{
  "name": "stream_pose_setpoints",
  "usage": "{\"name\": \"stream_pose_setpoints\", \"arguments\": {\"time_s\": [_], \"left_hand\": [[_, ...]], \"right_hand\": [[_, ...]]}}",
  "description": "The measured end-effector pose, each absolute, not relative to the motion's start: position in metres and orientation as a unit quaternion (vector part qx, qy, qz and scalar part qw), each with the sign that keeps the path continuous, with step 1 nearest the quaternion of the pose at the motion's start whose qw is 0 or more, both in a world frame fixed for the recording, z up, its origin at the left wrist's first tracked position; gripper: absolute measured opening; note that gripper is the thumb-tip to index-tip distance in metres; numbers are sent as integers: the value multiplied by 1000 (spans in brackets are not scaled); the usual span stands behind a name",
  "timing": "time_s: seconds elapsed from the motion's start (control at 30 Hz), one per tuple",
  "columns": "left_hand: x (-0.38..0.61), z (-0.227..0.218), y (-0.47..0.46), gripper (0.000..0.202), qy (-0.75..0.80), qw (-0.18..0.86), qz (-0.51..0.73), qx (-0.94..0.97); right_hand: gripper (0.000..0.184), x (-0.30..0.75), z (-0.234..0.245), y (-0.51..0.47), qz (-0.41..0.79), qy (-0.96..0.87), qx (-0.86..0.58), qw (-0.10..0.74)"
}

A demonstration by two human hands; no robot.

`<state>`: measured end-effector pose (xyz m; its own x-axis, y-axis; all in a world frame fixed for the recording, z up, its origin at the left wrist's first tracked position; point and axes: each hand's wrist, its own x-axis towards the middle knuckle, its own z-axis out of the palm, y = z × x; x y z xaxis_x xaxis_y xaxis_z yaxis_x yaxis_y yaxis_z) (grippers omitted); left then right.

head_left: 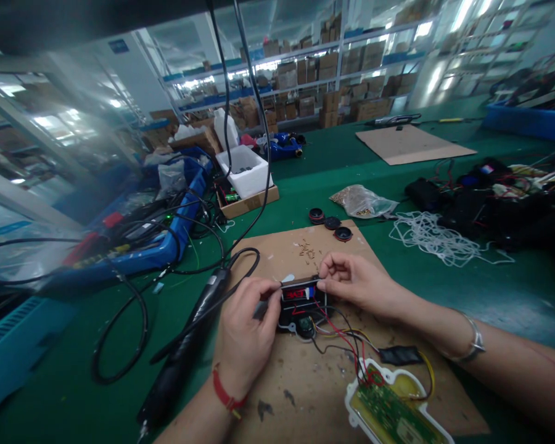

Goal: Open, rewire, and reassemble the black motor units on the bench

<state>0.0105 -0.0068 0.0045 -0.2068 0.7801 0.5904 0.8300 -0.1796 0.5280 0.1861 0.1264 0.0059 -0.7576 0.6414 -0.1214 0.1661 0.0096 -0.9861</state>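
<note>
Green workbench (314, 166), illegible label (309, 292) on module (300, 299)

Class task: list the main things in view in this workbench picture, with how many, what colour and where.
Display unit: 1, black, between the hands
Circuit board: 1, green in white casing, lower right
Cardboard sheet: 1, brown, under the hands
Round caps: 3, black, sheet's far edge
Electric screwdriver: 1, black, left of sheet
Foam box: 1, white, far left
Cord coil: 1, white, right of sheet
Workbench: 1, green, beneath everything
Left hand: 1, red wristband, gripping display unit
Right hand: 1, silver bracelet, pinching display unit
</note>
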Motion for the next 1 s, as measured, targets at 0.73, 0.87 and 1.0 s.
{"name": "stream_pose_setpoints", "arguments": {"time_s": [0.73,0.87,1.0], "left_hand": [[22,-2,-3,48,-609,96,-250,-747],[21,0,-3,47,-605,112,-240,-751],[19,6,-5,40,-595,148,-237,-754]], "right_hand": [[22,183,10,122,669,-655,-299,183],[24,182,7,122,663,-664,-287,192],[20,182,6,121,647,-678,-283,203]]}}
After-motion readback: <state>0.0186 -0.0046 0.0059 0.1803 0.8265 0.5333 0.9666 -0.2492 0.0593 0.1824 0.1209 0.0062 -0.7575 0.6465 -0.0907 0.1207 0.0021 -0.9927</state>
